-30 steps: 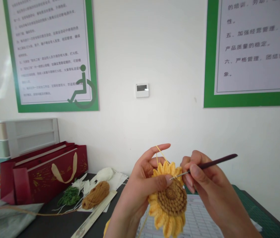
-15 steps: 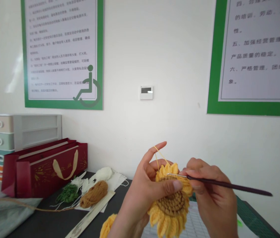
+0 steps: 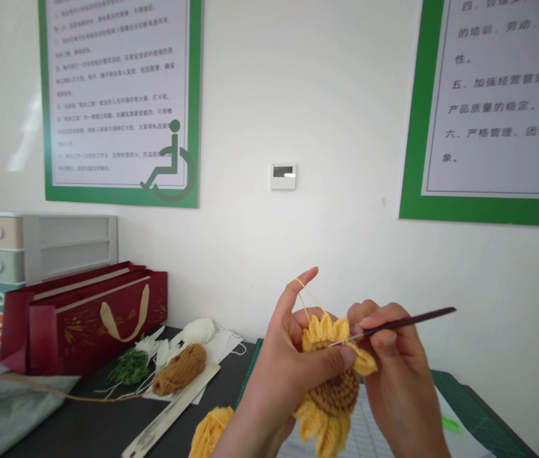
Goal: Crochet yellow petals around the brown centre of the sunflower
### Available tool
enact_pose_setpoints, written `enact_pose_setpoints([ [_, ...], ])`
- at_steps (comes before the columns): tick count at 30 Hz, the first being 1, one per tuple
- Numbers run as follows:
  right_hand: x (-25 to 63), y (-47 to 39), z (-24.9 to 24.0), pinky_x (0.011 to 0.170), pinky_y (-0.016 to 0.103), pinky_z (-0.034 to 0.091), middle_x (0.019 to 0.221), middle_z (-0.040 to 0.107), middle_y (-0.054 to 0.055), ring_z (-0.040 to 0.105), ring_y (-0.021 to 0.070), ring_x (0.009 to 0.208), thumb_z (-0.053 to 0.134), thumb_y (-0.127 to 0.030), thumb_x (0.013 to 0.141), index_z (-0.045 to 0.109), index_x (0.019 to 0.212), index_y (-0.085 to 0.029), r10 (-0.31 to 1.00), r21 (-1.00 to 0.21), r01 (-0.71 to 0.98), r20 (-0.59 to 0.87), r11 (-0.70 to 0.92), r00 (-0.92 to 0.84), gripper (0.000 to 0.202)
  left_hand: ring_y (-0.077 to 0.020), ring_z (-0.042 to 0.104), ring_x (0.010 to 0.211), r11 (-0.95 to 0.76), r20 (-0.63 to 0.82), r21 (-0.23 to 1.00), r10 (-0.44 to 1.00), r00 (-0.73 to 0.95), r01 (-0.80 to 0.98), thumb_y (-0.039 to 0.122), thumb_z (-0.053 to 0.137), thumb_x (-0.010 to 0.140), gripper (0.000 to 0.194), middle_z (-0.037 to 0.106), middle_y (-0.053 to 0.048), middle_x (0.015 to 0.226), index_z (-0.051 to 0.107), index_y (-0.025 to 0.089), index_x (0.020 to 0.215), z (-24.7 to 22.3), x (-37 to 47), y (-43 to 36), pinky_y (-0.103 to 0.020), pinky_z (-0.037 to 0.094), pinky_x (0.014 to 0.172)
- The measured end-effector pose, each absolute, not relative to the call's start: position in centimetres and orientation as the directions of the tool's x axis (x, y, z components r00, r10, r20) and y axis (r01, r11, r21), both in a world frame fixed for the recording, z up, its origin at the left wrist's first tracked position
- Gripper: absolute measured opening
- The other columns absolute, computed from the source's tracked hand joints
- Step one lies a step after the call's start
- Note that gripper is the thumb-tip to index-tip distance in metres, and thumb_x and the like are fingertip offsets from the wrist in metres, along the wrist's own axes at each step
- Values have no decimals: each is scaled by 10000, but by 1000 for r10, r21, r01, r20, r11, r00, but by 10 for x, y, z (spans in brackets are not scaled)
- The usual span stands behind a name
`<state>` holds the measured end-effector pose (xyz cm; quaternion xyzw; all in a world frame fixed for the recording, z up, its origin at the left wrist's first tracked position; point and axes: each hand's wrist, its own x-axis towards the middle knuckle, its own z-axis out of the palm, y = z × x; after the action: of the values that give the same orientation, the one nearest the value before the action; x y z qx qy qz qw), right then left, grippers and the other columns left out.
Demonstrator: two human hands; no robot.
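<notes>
A crocheted sunflower (image 3: 341, 395) with a brown centre and yellow petals is pinched in my left hand (image 3: 293, 356), the thumb lying across its centre. Yellow yarn (image 3: 317, 299) loops over my raised left index finger and runs down to the petals. My right hand (image 3: 396, 350) grips a crochet hook (image 3: 410, 320) with a dark handle and a metal shaft. The hook's tip meets the flower at the border of brown centre and yellow petals, close to my left thumb. Whether the tip is inside a stitch I cannot tell.
On the dark table (image 3: 93, 423) lie yellow yarn (image 3: 210, 432), a brown skein (image 3: 181, 369), green yarn (image 3: 129, 367), white yarn (image 3: 199, 331) and a ruler (image 3: 171, 410). A dark red gift bag (image 3: 88, 324) and drawers (image 3: 2, 264) stand left. A green cutting mat (image 3: 479, 407) and paper lie beneath my hands.
The crochet hook has swung so its handle end points up and to the right instead of slightly down. Its tip has moved down to the edge of the brown centre. The flower has tilted.
</notes>
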<state>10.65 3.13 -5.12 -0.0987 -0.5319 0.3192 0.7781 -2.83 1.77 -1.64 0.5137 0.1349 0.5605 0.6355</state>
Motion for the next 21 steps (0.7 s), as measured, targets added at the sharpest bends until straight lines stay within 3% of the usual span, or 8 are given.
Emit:
enact_pose_setpoints([
  [6, 109, 25, -49, 558, 219, 415, 625, 463, -46, 429, 101, 579, 671, -515, 934, 637, 831, -246, 779, -604, -568, 616, 559, 111, 290, -132, 651, 689, -142, 437, 816, 785, 438, -560, 113, 941, 692, 1251, 696, 20, 814, 164, 354, 1642, -10, -32, 14, -257, 458, 662],
  [14, 121, 21, -46, 512, 217, 375, 588, 479, -52, 423, 94, 504, 558, -461, 1011, 596, 868, -243, 755, -616, -583, 656, 530, -6, 263, -120, 629, 652, -85, 423, 845, 709, 564, -528, 67, 917, 702, 1310, 689, 10, 807, 50, 343, 1645, -12, -37, 18, -222, 429, 594],
  [21, 121, 16, -42, 438, 189, 307, 572, 462, -56, 407, 75, 445, 554, -464, 1009, 597, 853, -234, 756, -633, -542, 655, 552, 5, 282, -149, 674, 687, -68, 416, 856, 677, 606, -512, 28, 885, 708, 1345, 718, -8, 833, -28, 351, 1641, -15, -37, 20, -232, 474, 614],
])
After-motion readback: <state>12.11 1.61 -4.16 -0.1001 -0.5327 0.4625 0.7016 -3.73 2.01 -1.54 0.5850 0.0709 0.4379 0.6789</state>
